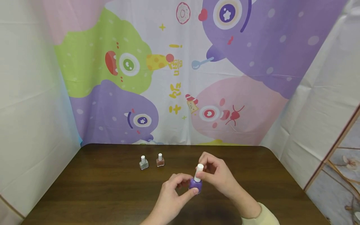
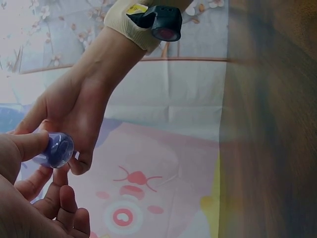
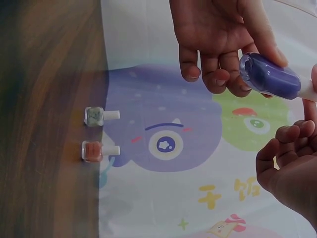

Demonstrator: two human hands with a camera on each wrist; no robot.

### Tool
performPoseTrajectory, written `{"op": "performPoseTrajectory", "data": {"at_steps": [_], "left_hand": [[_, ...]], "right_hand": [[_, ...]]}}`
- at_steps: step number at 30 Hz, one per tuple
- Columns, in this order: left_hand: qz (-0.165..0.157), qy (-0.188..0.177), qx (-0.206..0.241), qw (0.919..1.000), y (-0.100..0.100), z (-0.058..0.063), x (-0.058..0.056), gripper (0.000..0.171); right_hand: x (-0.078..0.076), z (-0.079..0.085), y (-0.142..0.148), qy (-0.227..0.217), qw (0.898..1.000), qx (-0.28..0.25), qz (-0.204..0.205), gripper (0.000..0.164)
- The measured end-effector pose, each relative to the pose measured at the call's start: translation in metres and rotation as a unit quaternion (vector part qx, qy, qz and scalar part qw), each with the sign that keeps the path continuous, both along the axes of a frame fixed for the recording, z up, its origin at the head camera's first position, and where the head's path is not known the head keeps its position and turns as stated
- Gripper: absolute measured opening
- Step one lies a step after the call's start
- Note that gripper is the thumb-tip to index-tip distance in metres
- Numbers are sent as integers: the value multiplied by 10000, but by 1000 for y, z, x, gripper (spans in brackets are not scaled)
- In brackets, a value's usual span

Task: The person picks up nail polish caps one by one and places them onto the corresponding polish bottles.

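A purple nail polish bottle [image 1: 195, 185] with a white cap [image 1: 199, 172] is held between both hands above the table. My left hand [image 1: 172, 193] pinches its glass body between thumb and fingers. The cap is gripped by my right hand [image 1: 220, 175], thumb against its side. In the right wrist view the purple bottle [image 3: 275, 78] lies tilted, its base toward the left and the cap partly behind the right fingers. From the left wrist the round bottom of the bottle [image 2: 60, 150] shows, and the cap is hidden.
Two more nail polish bottles stand upright on the dark wooden table [image 1: 112, 187], left of the hands: a greenish-grey one [image 1: 143, 163] and a reddish-brown one [image 1: 160, 161]. Behind the table hangs a cartoon-printed curtain [image 1: 174, 125]. A small black camera [image 2: 166, 24] is strapped at the right wrist.
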State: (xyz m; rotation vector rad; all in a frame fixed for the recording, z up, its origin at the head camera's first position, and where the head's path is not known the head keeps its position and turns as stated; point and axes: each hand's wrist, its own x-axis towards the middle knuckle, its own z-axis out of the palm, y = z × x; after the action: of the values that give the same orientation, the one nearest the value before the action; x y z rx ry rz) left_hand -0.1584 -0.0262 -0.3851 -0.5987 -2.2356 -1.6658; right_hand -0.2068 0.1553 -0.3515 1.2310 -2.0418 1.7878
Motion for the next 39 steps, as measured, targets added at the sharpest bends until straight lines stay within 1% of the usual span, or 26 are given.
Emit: {"op": "performPoseTrajectory", "data": {"at_steps": [5, 10, 13, 19, 26, 30, 34, 39], "left_hand": [[-52, -82, 18, 10000, 0, 1, 1, 21], [-71, -128, -36, 9999, -1, 1, 1, 21], [-48, -85, -39, 9999, -1, 0, 0, 21], [-5, -3, -74, 10000, 0, -1, 0, 21], [-105, -35, -35, 9999, -1, -1, 0, 21], [-173, -33, -12, 9998, -1, -1, 0, 21], [-191, 7, 19, 9998, -1, -1, 0, 21], [-189, 37, 43, 9998, -1, -1, 0, 21]], "right_hand": [[0, 0, -1, 39, 9999, 34, -136, 21], [1, 0, -1, -106, 9999, 110, -37, 16], [2, 0, 0, -185, 9996, 215, 65, 12], [3, 5, 4, -31, 9988, 421, 254, 21], [4, 8, 7, 0, 9952, 479, 850, 25], [4, 8, 7, 110, 9934, 401, 1068, 25], [3, 7, 7, 101, 9929, 287, 1149, 24], [2, 5, 7, 92, 9941, 205, 1058, 20]]}}
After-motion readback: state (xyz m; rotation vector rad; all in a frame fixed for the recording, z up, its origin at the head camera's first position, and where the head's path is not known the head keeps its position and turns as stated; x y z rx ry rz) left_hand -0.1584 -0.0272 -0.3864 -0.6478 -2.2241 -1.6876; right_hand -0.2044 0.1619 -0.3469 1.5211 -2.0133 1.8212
